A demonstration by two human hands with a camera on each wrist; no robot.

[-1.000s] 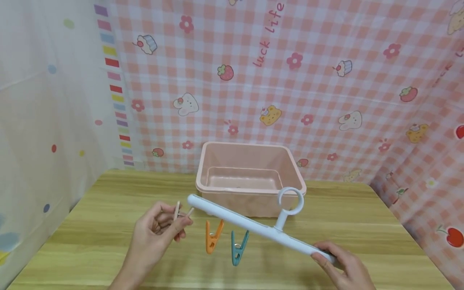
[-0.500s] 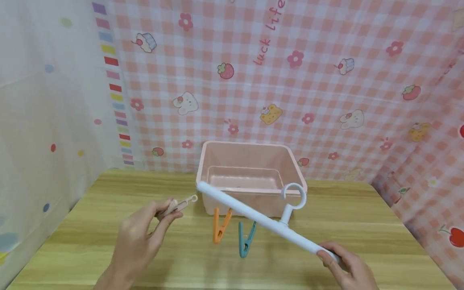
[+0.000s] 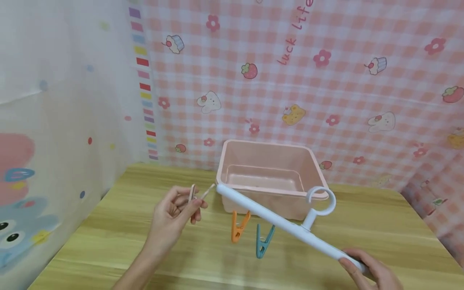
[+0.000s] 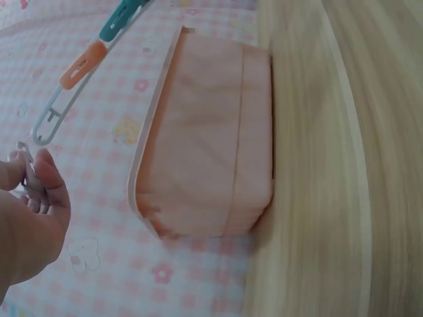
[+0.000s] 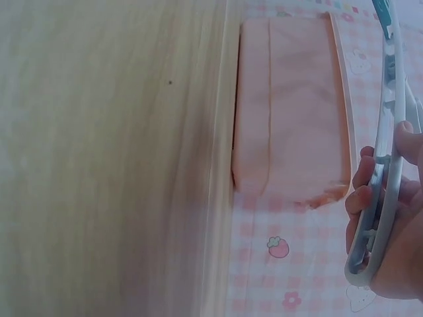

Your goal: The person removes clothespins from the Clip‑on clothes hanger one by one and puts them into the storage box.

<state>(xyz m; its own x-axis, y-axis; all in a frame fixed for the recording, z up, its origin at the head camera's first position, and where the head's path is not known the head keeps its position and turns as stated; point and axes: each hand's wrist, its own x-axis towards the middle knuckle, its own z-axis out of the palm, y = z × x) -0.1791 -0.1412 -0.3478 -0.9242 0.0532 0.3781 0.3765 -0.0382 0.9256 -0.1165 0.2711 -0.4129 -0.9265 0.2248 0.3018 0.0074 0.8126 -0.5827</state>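
Note:
My right hand grips one end of a light blue hanger, which is held aslant above the table with its round hook on top. An orange clothespin and a teal clothespin hang from the underside of its bar. Between thumb and fingers, my left hand pinches a beige clothespin, close beside the hanger's free left end. In the left wrist view the beige clothespin shows just below that end. The right wrist view shows fingers wrapped round the hanger's slotted bar.
A pink plastic bin stands on the wooden table behind the hanger, with its bottom visible and bare. A pink checked cloth hangs behind the table, and a pale printed cloth hangs at the left.
The beige clothespin has been turned about in my left hand, which has come nearer the hanger's end. The head view has swung left. My right hand keeps its hold.

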